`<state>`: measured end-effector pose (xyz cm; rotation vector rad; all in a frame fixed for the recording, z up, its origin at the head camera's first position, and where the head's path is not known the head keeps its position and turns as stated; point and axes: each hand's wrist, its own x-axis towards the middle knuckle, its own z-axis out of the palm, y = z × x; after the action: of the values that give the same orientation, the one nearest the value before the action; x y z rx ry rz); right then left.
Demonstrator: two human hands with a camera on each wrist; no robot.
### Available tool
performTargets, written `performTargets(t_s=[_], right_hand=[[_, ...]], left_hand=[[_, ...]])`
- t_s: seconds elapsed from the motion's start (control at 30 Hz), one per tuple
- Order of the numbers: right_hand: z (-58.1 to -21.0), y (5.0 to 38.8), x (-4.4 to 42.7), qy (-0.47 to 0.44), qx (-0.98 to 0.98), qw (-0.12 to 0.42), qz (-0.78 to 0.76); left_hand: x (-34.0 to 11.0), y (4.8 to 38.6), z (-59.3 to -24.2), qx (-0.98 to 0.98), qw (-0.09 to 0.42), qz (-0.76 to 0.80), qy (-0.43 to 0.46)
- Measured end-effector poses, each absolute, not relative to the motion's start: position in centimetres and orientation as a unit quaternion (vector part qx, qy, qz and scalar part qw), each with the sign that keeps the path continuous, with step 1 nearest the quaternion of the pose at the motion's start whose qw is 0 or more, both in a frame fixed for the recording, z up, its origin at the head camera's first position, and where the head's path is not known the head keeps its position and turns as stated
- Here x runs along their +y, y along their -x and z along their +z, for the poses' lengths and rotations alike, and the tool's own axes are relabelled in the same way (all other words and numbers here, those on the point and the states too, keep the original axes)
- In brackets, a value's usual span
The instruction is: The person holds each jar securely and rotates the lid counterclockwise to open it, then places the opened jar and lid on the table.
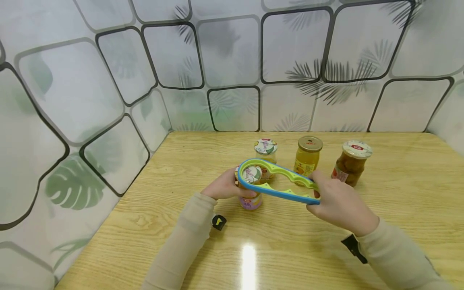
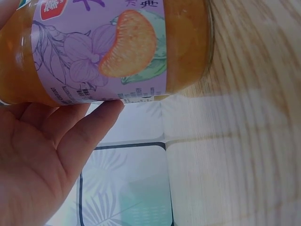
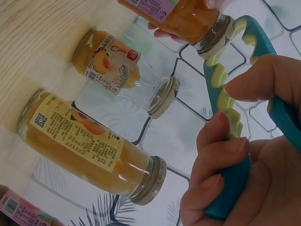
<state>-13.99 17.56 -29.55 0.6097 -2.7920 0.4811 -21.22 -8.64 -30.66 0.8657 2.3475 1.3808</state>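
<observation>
My left hand (image 1: pixel 232 186) holds a jar with a purple label (image 1: pixel 250 201), its fingers and thumb round the glass. That label (image 2: pixel 101 47) shows an orange segment in the left wrist view, and the jar stands upright on the table. With my right hand (image 1: pixel 338 201) I grip the narrow end of a blue and green jar opener (image 1: pixel 286 195). Its wide looped end lies over the held jar's lid (image 1: pixel 251 174). In the right wrist view the opener's toothed inner edge (image 3: pixel 218 75) is beside the lid (image 3: pixel 216 37), and my right fingers (image 3: pixel 221 155) curl round the handles.
Behind the held jar stands a peach-label jar (image 1: pixel 266 149). A taller yellow jar (image 1: pixel 308 155) is right of it, and a dark-fruit jar (image 1: pixel 351 163) farther right. All are on the wooden table (image 1: pixel 163 173), before a patterned backdrop (image 1: pixel 232 52).
</observation>
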Motion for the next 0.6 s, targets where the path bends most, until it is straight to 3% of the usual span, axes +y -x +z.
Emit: performTargets(t_s=[0.6], right_hand=[[-29.52, 13.54, 17.02, -0.211, -0.957, 0.12, 0.159]], left_hand=[[-8.5, 21.08, -30.55, 0.814, 0.135, 0.47, -0.315]])
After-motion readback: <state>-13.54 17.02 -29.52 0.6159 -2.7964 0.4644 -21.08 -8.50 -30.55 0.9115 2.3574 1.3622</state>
